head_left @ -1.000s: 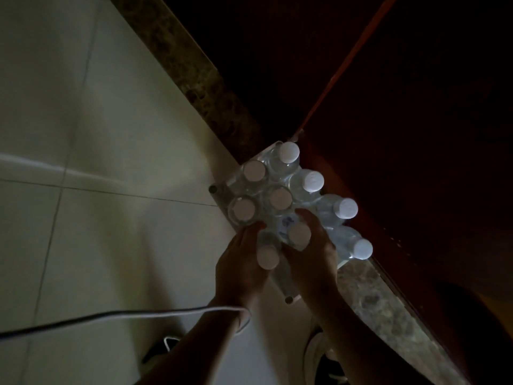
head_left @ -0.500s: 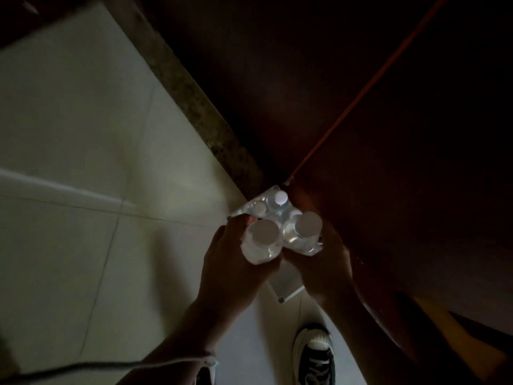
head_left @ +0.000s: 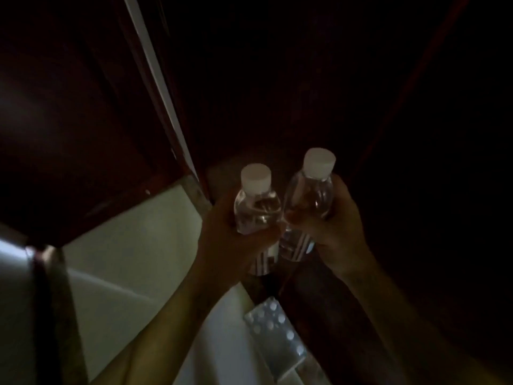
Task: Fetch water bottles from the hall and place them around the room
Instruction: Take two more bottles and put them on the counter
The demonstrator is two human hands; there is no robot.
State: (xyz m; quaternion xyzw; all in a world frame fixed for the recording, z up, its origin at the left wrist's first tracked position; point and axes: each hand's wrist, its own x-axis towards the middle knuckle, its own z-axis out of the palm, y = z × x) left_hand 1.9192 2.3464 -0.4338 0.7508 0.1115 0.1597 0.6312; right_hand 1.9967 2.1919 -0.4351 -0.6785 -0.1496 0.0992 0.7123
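Head cam: left hand [head_left: 233,240] grips one bottle [head_left: 256,207], right hand [head_left: 337,234] another [head_left: 309,201], fingers curled round. Guessing upright for carrying; pack [head_left: 274,329] sits on the floor [head_left: 133,245].

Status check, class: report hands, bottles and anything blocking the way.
Left hand grips one bottle; right hand grips another. Pack on floor below. Dark door ahead.

One head-worn wide-angle view looks steeply down from above; it sits close over the left hand [head_left: 233,240] and right hand [head_left: 338,234], which fill the middle; the pale floor [head_left: 133,245] lies far below at lower left; dark wood panels close off the top and right.
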